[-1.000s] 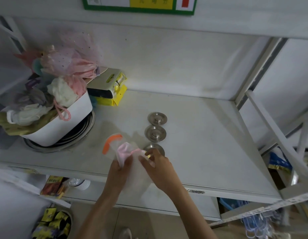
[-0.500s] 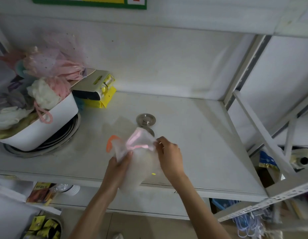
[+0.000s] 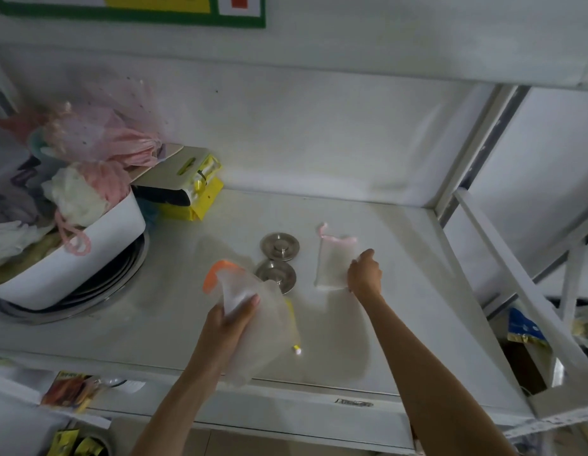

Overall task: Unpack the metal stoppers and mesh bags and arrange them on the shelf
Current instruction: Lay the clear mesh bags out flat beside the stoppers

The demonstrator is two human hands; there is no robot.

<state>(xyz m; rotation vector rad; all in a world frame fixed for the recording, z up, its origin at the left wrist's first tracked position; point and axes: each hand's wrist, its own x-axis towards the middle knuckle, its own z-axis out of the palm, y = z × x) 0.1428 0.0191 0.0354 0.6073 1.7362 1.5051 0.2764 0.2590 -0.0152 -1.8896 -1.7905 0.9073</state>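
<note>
Two round metal stoppers lie on the white shelf (image 3: 417, 324): the far stopper (image 3: 279, 246) and the near stopper (image 3: 275, 275), whose near edge is covered by a clear plastic packet (image 3: 259, 327) with an orange tab. My left hand (image 3: 235, 315) grips that packet near its top. To the right of the stoppers a white mesh bag (image 3: 333, 263) with a pink drawstring lies flat on the shelf. My right hand (image 3: 365, 274) rests on the bag's right edge, fingers curled down onto it.
A white tub (image 3: 88, 258) heaped with pink and white mesh bags stands at the left on a stack of metal lids. A yellow package (image 3: 193, 189) sits behind it. Shelf posts and a diagonal brace (image 3: 516, 274) rise at the right.
My right hand pulled the pink-stringed mesh bag out of the packet and laid it on the shelf right of the stoppers. My left hand still holds the packet.
</note>
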